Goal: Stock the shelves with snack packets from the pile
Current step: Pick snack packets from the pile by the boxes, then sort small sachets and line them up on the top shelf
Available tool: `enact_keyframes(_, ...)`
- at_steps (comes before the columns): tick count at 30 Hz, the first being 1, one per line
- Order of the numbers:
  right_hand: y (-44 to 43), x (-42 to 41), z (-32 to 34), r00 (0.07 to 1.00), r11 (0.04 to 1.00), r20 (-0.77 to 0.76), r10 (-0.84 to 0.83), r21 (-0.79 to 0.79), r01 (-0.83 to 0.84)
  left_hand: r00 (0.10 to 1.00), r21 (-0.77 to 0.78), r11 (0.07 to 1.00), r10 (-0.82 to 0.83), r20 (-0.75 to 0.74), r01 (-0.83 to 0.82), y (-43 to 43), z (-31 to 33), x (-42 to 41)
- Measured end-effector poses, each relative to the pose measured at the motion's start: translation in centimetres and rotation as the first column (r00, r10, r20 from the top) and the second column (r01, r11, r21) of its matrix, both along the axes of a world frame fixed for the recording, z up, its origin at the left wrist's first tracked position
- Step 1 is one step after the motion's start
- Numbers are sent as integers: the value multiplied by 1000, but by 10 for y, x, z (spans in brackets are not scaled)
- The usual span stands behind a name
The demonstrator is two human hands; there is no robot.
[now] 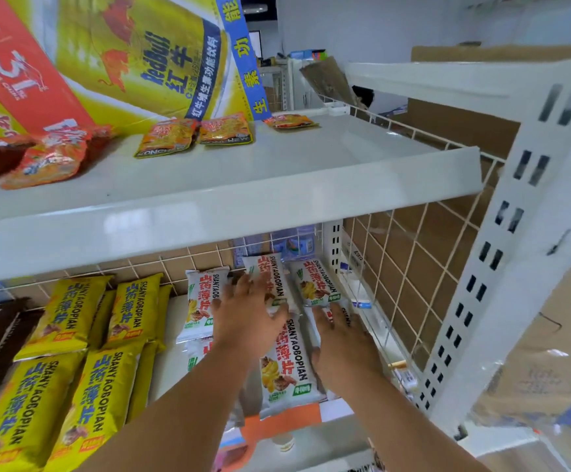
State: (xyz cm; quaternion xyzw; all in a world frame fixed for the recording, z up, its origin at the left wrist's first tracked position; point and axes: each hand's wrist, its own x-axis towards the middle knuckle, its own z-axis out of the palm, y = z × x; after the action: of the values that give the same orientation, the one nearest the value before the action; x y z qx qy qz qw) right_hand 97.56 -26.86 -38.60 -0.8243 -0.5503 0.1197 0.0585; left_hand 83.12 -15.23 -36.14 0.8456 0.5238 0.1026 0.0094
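White glossy pillow packets (287, 366) on shelf (168, 376)

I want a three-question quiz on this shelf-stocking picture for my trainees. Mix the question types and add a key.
1. True or false: the left hand and right hand both reach among the white packets on the lower shelf.
2. Which packets lie directly to the left of the white ones?
A. green packets
B. yellow packets
C. blue packets
3. Fill in: the orange packets lie on the ____ shelf.

Key: 1 true; 2 B; 3 upper shelf.
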Motion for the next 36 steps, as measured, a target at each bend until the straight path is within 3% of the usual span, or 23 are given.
enact_keyframes(4, -6, -9, 17, 999, 999, -11, -40, 31, 41, 1000, 17, 1000, -21, 10, 21, -17, 17, -49)
enact_keyframes(8, -13, -53, 47, 995, 996, 97, -23, 92, 14, 999, 86, 996, -16, 35, 13, -37, 34, -112)
enact_keyframes(12, -22, -134, 81, 984, 984, 140, 109, 122, -126, 1000, 109, 994, 1, 30, -5, -62, 61, -174)
enact_keyframes(19, -15, -313, 126, 934, 909, 90, 346, 212, -358, 977, 197, 966, 138, 165, -170, -97, 102, -332)
enact_keyframes(28, -4, -536, 177, 737, 662, 174, 654, 340, -668, 863, 297, 810, 466, 197, -505, -158, 152, -578)
enact_keyframes(36, 4, -675, 242, 515, 369, 202, 833, 491, -789, 716, 373, 615, 641, 276, -694, -188, 199, -714)
